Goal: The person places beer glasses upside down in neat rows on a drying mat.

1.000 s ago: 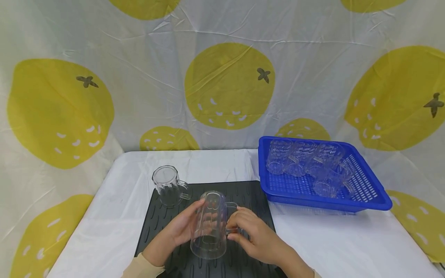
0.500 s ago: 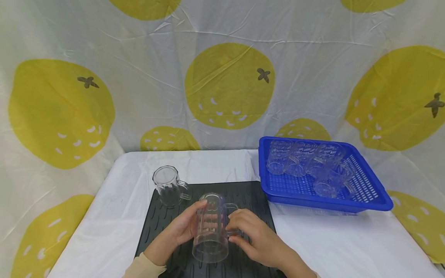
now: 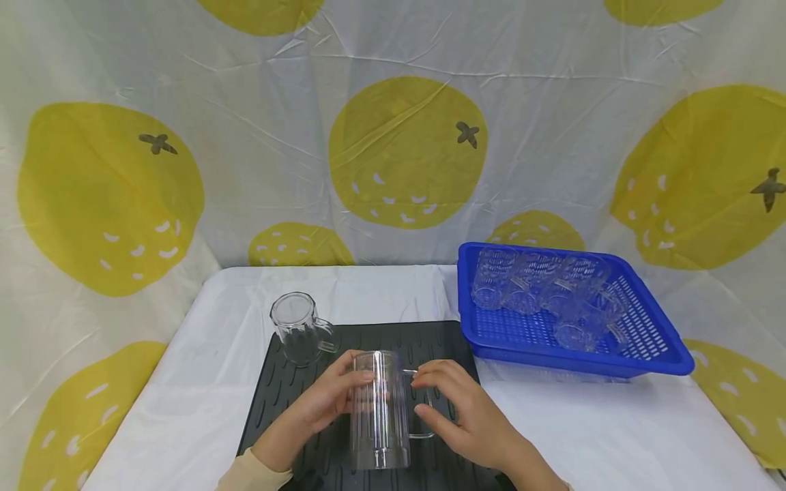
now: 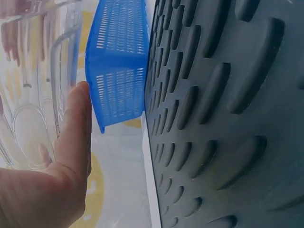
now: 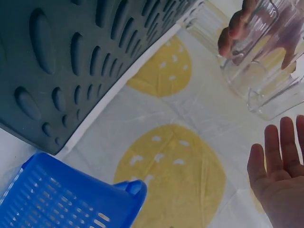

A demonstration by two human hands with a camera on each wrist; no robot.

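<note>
A clear mug (image 3: 379, 426) with fluted sides is held over the black mat (image 3: 424, 341), its handle pointing right. My left hand (image 3: 324, 399) grips it from the left, thumb along the near side. In the left wrist view, the mug (image 4: 33, 95) lies against the thumb of my left hand (image 4: 57, 187). My right hand (image 3: 469, 416) is beside the handle, fingers loosely bent. The right wrist view has my right hand (image 5: 280, 175) with fingers extended, apart from the mug (image 5: 261, 61). Another clear mug (image 3: 296, 327) stands at the mat's back left corner, handle to the right.
A blue perforated basket (image 3: 546, 358) at the back right holds several clear mugs (image 3: 522, 283) lying on their sides. White cloth (image 3: 381, 293) covers the table. Behind it hangs a white curtain (image 3: 264, 136) printed with yellow lemons.
The mug has turned in my left hand and sits slightly lower, its handle now fully in view. My right hand has let go of the handle and moved a little right.
</note>
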